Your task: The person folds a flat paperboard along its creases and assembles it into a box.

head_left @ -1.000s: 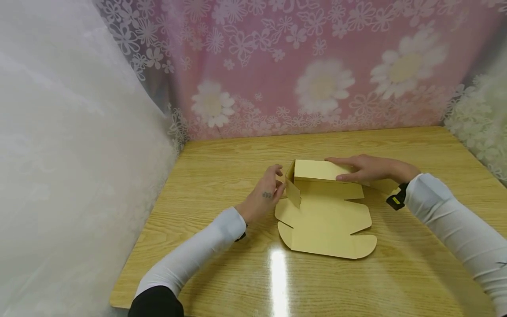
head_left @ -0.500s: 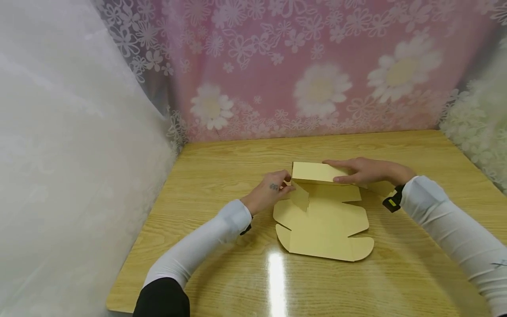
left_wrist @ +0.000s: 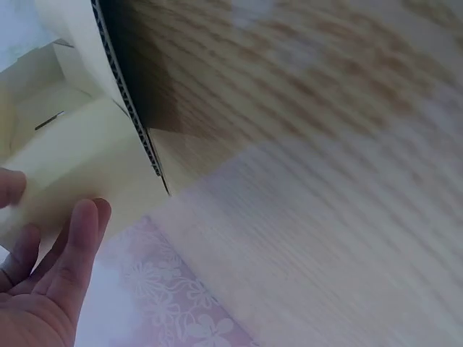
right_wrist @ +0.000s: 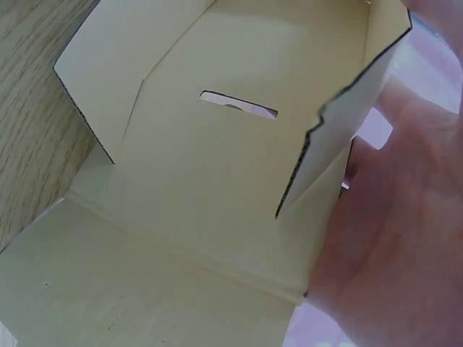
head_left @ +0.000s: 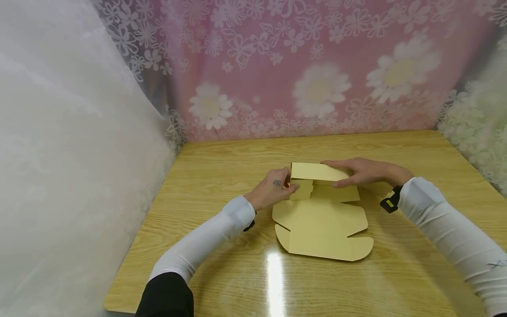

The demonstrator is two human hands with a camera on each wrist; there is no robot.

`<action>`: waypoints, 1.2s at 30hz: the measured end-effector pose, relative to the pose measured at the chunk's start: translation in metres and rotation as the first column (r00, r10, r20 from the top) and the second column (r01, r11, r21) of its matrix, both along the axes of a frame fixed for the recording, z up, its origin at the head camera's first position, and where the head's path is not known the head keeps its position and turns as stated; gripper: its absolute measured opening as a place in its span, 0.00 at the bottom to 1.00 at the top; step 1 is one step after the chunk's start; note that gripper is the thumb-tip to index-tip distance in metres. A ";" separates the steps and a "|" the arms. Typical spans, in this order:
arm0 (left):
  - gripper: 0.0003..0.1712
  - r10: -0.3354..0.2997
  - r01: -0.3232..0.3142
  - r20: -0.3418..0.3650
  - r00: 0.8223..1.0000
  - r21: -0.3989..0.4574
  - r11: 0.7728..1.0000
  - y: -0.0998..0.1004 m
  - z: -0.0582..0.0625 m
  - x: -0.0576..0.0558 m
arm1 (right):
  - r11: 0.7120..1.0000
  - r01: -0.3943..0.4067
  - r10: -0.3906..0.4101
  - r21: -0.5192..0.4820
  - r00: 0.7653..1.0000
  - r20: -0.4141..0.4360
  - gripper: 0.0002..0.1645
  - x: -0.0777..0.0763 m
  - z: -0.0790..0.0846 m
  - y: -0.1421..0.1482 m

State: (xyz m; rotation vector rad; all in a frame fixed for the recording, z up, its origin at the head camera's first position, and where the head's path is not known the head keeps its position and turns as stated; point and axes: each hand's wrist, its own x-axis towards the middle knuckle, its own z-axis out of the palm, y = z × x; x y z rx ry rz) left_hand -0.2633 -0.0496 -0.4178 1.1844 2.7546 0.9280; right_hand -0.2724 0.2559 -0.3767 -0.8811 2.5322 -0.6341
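Note:
A partly folded cardboard box [head_left: 322, 224] lies on the wooden table, its front panels flat and its rear panel [head_left: 313, 171] folded up. At its left rear corner, my left hand [head_left: 273, 188] pinches a side flap [head_left: 302, 189], thumb in front and fingers behind. The left wrist view shows these fingers [left_wrist: 81, 224] against the cardboard. My right hand [head_left: 366, 171] holds the raised rear part, thumb at the front edge and fingers along the back. Seen from the right wrist, a slotted panel [right_wrist: 210, 166] stands beside that hand; its fingertips are mostly hidden.
The wooden table [head_left: 214, 176] extends around the box on all sides. Behind it hangs a pink flowered curtain [head_left: 261, 79], and a white sheet [head_left: 79, 145] covers the left side.
My left hand has moved right and folded the left side flap inward, so it now faces front under the raised panel. The right hand has stayed on the rear part.

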 end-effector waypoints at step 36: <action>0.17 0.203 -0.207 0.072 0.976 0.039 0.978 0.023 -0.004 0.001 | 1.000 0.005 -0.005 -0.006 1.000 -0.019 0.46 0.001 -0.001 0.000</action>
